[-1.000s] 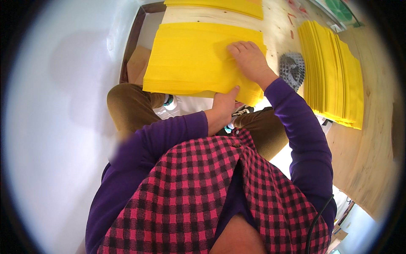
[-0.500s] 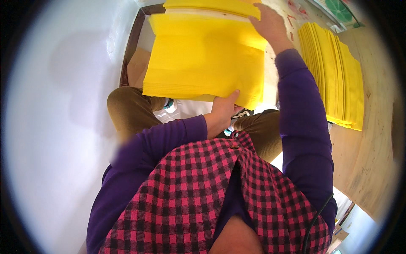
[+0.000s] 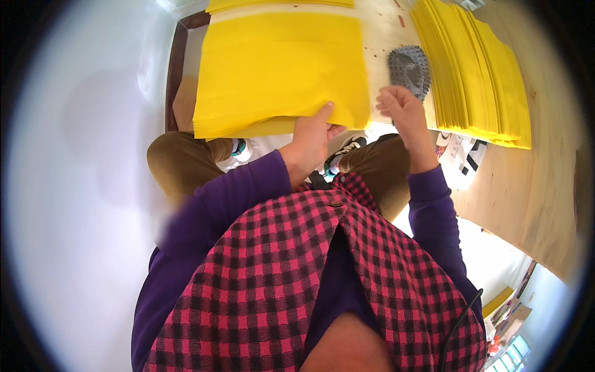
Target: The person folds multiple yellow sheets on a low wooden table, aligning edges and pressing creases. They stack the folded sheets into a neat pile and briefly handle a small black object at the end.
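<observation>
A stack of soft-looking yellow sheets (image 3: 279,68) lies on the table in front of me, its near edge facing my body. My left hand (image 3: 313,136) grips that near edge towards the right corner, thumb on top and fingers underneath, and the top layers bulge up there. Just off the stack's right side, my right hand (image 3: 404,115) hovers with fingers curled together; nothing shows in them. Beyond it on the tabletop rests a grey, ridged oval pad (image 3: 409,69), the thing nearest to that hand.
A thick row of folded yellow sheets (image 3: 474,74) leans on the wooden table (image 3: 527,204) at right. More yellow material (image 3: 279,5) lies at the far edge. A white wall (image 3: 93,186) runs along my left. Beneath the table's near edge are my shoes (image 3: 350,146).
My right hand has left the far right corner of the sheets and come back toward me, uncovering the grey pad. The upper sheet has settled flatter. My left hand keeps hold of the near edge.
</observation>
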A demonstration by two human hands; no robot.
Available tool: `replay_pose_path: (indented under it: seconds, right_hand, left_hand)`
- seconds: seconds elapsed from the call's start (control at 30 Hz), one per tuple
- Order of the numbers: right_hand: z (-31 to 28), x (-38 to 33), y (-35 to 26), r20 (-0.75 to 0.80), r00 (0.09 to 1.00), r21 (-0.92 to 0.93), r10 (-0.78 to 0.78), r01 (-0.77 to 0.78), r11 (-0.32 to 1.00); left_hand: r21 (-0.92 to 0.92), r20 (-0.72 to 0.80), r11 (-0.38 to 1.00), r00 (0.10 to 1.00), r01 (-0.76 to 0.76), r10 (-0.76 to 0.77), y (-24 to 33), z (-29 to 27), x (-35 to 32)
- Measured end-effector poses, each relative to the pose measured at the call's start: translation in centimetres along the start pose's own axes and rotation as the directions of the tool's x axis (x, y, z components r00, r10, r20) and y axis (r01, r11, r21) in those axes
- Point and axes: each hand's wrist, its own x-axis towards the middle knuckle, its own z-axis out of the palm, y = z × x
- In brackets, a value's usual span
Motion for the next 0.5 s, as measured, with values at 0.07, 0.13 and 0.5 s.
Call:
replay_pose_path:
  seconds: [0.07,0.13,0.5]
  right_hand:
    - [0.4,-1.1,0.6,0.027,0.985,0.209,0.172,-0.174,0.962]
    - [0.8,-1.5,0.6,0.082,0.952,0.310,0.294,-0.305,0.900]
    - [3.7,0.8,2.3,0.183,0.944,0.286,0.274,-0.318,0.904]
  left_hand:
    - [-0.026,-0.010,1.000,1.000,-0.004,0.003,0.0,0.3,0.1]
    - [-0.041,-0.013,0.999,1.000,-0.010,0.010,0.0,0.4,0.1]
    - [-0.030,0.028,0.999,0.999,0.029,-0.028,-0.3,-0.6,0.4]
